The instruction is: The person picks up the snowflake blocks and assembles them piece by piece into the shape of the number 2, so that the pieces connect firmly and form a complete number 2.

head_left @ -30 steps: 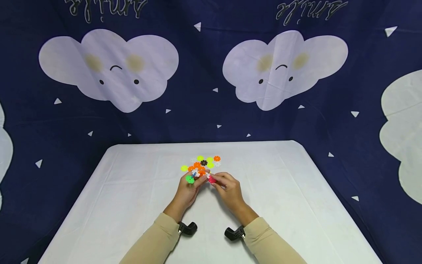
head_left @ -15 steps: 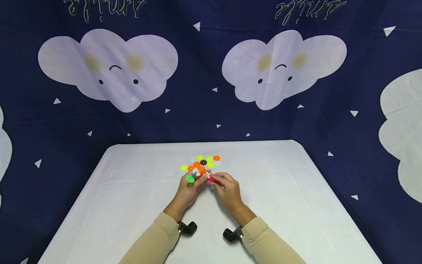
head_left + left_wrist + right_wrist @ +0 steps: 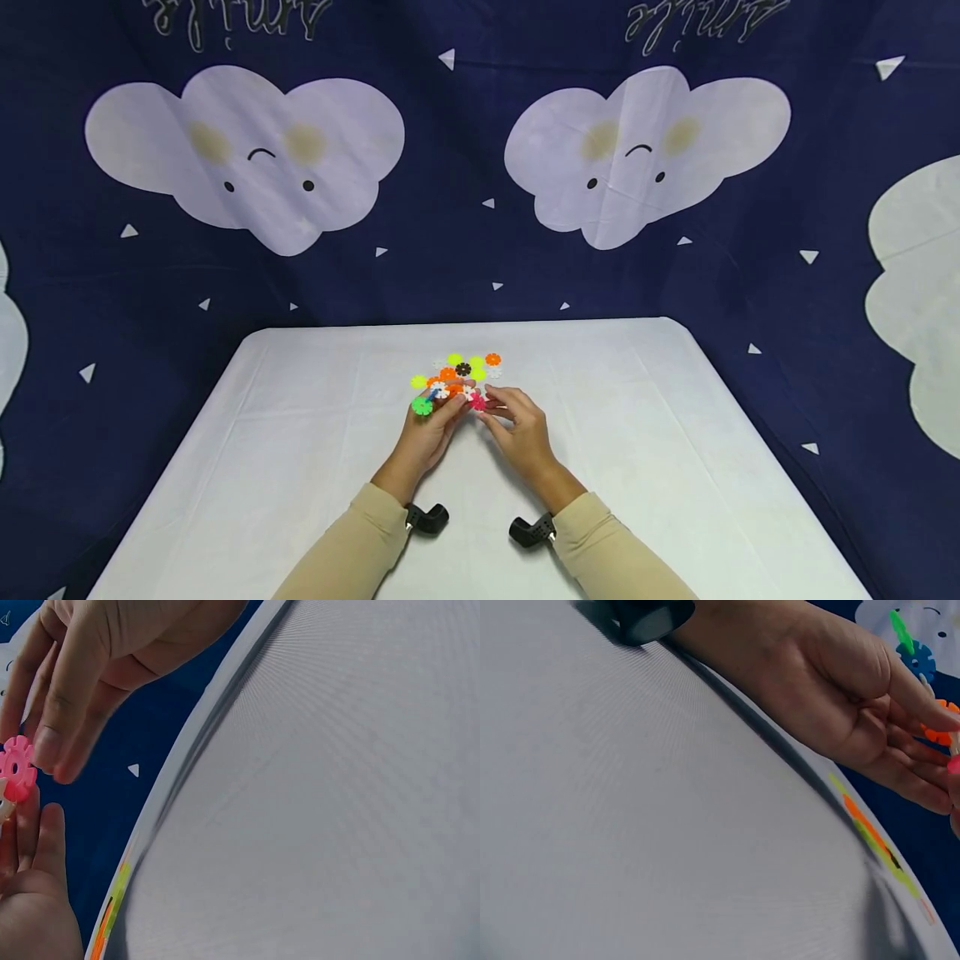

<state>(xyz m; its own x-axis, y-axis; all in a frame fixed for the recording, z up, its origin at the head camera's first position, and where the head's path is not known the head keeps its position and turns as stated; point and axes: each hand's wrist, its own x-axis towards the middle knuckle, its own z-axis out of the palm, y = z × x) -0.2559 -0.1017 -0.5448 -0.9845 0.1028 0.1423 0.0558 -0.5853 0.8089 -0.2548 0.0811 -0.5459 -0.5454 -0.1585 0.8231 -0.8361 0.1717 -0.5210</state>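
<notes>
My left hand pinches a joined chain of notched plastic snowflake discs between thumb and fingers. A green disc ends the chain on the left, followed by a blue disc, white and orange discs, and a pink disc at the right end. Beside the pink disc is my right hand, its thumb and fingers parted around the disc's edge. In the left wrist view, a right fingertip lies close against the pink disc; whether it touches is hard to tell.
Loose discs lie flat on the white table beyond the hands: yellow, orange, black and white ones. Behind the table hangs a dark blue cloth printed with clouds.
The chain has shifted slightly left and turned in my left hand. My right fingers have loosened from the pink disc, which now shows more fully. The loose discs stay put.
</notes>
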